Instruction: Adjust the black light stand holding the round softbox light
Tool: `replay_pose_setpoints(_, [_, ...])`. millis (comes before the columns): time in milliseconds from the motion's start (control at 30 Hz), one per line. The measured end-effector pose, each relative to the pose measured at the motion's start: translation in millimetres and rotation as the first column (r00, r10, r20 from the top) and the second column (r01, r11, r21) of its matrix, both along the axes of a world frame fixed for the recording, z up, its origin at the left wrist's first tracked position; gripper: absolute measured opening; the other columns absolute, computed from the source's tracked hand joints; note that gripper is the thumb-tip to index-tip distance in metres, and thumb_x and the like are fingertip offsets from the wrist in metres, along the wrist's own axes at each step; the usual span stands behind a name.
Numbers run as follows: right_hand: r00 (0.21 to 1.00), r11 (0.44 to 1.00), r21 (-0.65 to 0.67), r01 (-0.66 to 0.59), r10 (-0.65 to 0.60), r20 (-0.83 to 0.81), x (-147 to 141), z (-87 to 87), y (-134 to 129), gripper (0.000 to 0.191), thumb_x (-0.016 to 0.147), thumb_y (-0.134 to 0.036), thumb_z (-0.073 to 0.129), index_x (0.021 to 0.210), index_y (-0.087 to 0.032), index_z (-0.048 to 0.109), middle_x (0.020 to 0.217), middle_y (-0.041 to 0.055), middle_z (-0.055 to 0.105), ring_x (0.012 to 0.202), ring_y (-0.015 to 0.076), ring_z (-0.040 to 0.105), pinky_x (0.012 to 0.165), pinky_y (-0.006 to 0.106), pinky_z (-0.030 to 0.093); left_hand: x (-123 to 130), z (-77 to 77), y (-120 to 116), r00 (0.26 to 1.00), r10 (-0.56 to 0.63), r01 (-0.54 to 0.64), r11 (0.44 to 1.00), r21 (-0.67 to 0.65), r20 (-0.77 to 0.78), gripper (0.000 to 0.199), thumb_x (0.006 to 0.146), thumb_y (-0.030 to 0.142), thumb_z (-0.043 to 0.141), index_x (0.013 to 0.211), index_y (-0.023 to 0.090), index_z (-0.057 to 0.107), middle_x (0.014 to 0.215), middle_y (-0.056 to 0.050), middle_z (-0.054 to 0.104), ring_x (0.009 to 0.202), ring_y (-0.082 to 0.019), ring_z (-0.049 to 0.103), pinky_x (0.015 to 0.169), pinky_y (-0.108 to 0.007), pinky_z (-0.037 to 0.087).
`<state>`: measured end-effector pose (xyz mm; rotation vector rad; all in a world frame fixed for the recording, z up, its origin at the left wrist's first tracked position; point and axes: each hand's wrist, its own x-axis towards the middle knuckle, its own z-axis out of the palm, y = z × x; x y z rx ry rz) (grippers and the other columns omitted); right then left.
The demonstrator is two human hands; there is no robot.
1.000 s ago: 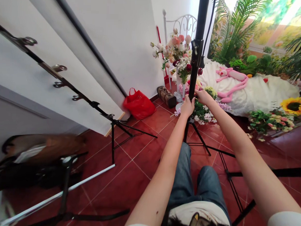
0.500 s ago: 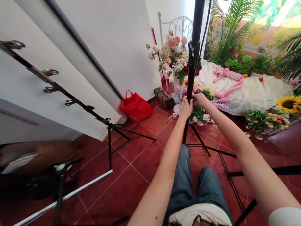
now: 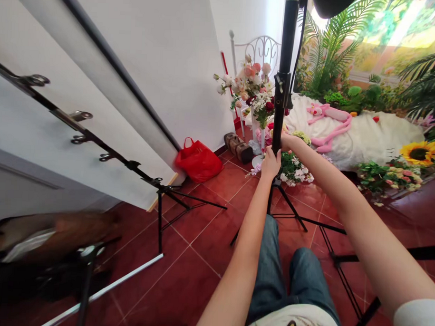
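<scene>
In front of me a black light stand point(image 3: 284, 51) rises upright from splayed tripod legs on the floor. My left hand point(image 3: 271, 162) is closed around its lower column, with the thumb along the near side. Slightly higher, my right hand point(image 3: 287, 140) is closed on the same column from the right; its fingertips are partly hidden behind the pole. A clamp collar with a small lever point(image 3: 281, 84) sits on the column above both hands. At the top edge, part of a dark rounded lamp head point(image 3: 332, 4) shows, with a cable hanging beside the pole.
Left stands another black stand with metal spring clamps point(image 3: 80, 115) beside a white backdrop. A red plastic bag point(image 3: 199, 161) and a brown rolled case point(image 3: 237, 147) lie by the wall. Flowers point(image 3: 258, 86) and a pink plush toy point(image 3: 329, 114) are beyond. Stand legs point(image 3: 345, 277) spread at right.
The view has tilted up a little, so more of the lamp head shows. My right hand has shifted slightly around behind the column, while my left hand keeps its hold.
</scene>
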<state>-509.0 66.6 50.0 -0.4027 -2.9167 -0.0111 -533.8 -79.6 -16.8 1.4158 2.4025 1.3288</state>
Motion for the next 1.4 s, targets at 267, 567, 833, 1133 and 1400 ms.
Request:
replay_pose_setpoints(267, [0.989, 0.990, -0.084, 0.111, -0.101, 0.112, 23.4, -6.5, -15.7, 0.021, 0.068, -0.006, 0.060, 0.086, -0.011, 0.070, 0.087, 0.0146, 0.072, 0.091, 0.0318, 0.067, 0.088, 0.043, 0.051, 15.3, 30.4, -12.4, 0.994, 0.080, -0.097, 0.967, -0.237, -0.079, 0.053, 0.100, 0.047, 0.024, 0.136, 0.010, 0.036, 0.125, -0.022, 0.064, 0.109, -0.030, 0.067, 0.086, -0.036, 0.050])
replay_pose_setpoints(567, [0.871, 0.908, -0.391, -0.152, -0.064, -0.487, 117.2, -52.4, -87.0, 0.061, 0.084, -0.026, 0.057, 0.143, -0.016, 0.043, 0.146, 0.0149, 0.050, 0.139, 0.0282, 0.043, 0.116, 0.049, 0.034, 21.6, 40.0, -12.1, 0.977, 0.114, -0.171, 0.924, -0.343, -0.180, 0.066, 0.100, 0.047, 0.021, 0.145, 0.000, 0.030, 0.120, -0.029, 0.064, 0.112, -0.032, 0.066, 0.087, -0.036, 0.051])
replay_pose_setpoints(833, [0.768, 0.557, -0.828, -0.066, -0.502, -0.398, 298.7, -126.5, -185.3, 0.046, 0.090, -0.043, 0.059, 0.132, -0.025, 0.051, 0.125, 0.0106, 0.068, 0.118, 0.0229, 0.064, 0.104, 0.045, 0.049, 22.8, 31.3, -10.1, 0.958, 0.149, -0.228, 0.916, -0.331, -0.247, 0.069, 0.100, 0.048, 0.022, 0.144, -0.004, 0.031, 0.110, -0.028, 0.068, 0.105, -0.031, 0.069, 0.087, -0.036, 0.052])
replay_pose_setpoints(1133, [0.362, 0.269, -0.963, -0.007, -0.897, -0.254, 420.9, -169.2, -230.4, 0.042, 0.075, -0.047, 0.072, 0.106, -0.019, 0.068, 0.089, 0.0071, 0.076, 0.084, 0.0180, 0.073, 0.086, 0.034, 0.057, 75.8, -25.0, -22.9, 0.990, -0.095, 0.000, 0.753, -0.658, -0.109, 0.039, 0.093, 0.027, 0.041, 0.112, 0.009, 0.069, 0.118, -0.021, 0.068, 0.113, -0.029, 0.066, 0.093, -0.036, 0.052])
replay_pose_setpoints(1400, [-0.221, 0.217, -0.954, -0.208, -0.960, -0.170, 461.2, -169.4, -257.8, 0.035, 0.061, -0.036, 0.076, 0.089, -0.016, 0.069, 0.072, 0.0015, 0.073, 0.057, 0.0092, 0.065, 0.057, 0.019, 0.054, 229.5, -10.4, 23.1, 0.815, -0.564, 0.382, 0.698, -0.606, -0.136, 0.037, 0.094, 0.036, 0.041, 0.108, 0.014, 0.068, 0.113, -0.015, 0.071, 0.111, -0.026, 0.067, 0.094, -0.037, 0.051])
